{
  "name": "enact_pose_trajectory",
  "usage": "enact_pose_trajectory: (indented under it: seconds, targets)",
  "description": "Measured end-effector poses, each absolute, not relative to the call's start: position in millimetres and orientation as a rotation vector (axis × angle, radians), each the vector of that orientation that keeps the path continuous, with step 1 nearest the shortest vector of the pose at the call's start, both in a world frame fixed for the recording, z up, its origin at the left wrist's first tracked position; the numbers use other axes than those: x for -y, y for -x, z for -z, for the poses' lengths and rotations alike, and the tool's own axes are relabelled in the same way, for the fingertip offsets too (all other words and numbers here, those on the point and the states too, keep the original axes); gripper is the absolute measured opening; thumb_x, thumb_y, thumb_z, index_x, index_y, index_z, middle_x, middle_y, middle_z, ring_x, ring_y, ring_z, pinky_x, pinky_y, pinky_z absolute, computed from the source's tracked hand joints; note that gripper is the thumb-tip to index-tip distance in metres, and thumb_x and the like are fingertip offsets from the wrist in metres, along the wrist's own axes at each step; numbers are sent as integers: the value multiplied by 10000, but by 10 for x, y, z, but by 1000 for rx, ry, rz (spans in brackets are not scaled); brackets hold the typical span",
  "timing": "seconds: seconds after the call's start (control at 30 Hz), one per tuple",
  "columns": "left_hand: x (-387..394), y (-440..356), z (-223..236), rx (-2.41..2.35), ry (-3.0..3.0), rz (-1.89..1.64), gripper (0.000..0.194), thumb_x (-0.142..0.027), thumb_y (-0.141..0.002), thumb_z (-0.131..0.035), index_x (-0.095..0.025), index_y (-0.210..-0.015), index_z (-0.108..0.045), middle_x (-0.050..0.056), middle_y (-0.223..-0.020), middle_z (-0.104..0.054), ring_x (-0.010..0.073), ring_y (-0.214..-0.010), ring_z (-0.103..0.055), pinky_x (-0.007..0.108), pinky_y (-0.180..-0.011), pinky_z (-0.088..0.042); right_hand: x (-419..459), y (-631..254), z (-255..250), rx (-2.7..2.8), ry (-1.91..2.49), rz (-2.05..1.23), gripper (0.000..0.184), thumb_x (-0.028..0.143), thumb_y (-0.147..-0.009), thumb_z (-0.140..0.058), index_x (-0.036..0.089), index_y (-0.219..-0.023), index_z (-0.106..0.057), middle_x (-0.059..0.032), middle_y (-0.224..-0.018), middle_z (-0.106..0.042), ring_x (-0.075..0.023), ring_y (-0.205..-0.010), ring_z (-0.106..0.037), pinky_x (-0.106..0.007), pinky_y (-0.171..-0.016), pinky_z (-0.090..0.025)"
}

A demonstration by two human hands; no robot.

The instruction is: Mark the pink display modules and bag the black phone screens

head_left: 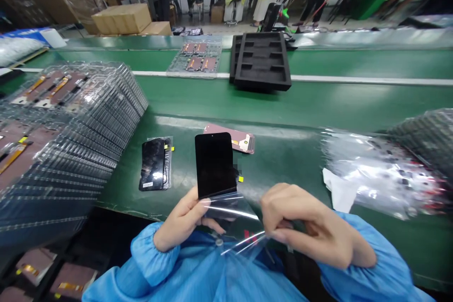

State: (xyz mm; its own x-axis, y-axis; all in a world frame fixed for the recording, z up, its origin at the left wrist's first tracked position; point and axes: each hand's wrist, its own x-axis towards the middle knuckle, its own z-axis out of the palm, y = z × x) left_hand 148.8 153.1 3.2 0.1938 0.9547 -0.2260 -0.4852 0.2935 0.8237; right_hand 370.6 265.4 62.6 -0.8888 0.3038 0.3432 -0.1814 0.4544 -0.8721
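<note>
A black phone screen stands out beyond my left hand, whose thumb and fingers grip its near end. Clear plastic film with small red marks stretches from that end toward my body. My right hand pinches the film's other side between thumb and curled fingers. A yellow tab sticks out at the screen's right edge. Behind the screen lies a pinkish-brown panel with a flex cable. To the left, dark phone screens lie overlapped on the green table, with yellow tabs.
Tall stacks of clear plastic trays with brown panels rise at left. Black foam trays and a clear tray of panels sit farther back. Plastic bags and white paper lie at right. Cardboard boxes and people are beyond.
</note>
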Motion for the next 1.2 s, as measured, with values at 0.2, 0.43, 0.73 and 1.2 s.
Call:
enact_pose_trajectory:
  seconds: [0.2,0.43,0.73,1.2]
  targets:
    - [-1518,-1506,-38,-741,-724,-1080,324,-307,-961,-543,-259,-1281,-552,95,-1100,-691,239,-905,-722,338,-712,-626,-2795,-3806,-574,2193,228,-1407,311,339,-963,-457,200,-703,-556,1,-552,-481,-132,-513,-449,-283,-511,-328]
    - [-1488,-1507,-13,-730,-740,-1071,334,-277,-968,-531,-321,-1297,-559,59,-1098,-684,176,-800,-724,341,-742,-624,-2854,-3831,-512,2118,252,-1433,269,323,-941,-502,190,-726,-594,-10,-589,-524,-134,-539,-472,-278,-524,-332]
    - [-1457,-1537,-92,-852,-809,-1040,442,-318,-948,-570,-290,-1375,-460,46,-975,-704,156,-736,-702,313,-743,-599,-2876,-3814,-480,2097,233,-1409,192,265,-932,-529,190,-776,-611,-4,-625,-546,-122,-561,-487,-265,-535,-363]
    - [-1635,-1835,-56,-1084,-565,-1102,429,-402,-890,-621,-219,-1270,-548,68,-1068,-621,220,-813,-678,308,-584,-622,-2983,-3074,-814,1870,606,-2089,320,453,-834,-666,152,-751,-596,-37,-708,-706,-71,-480,-563,-172,-435,-410]
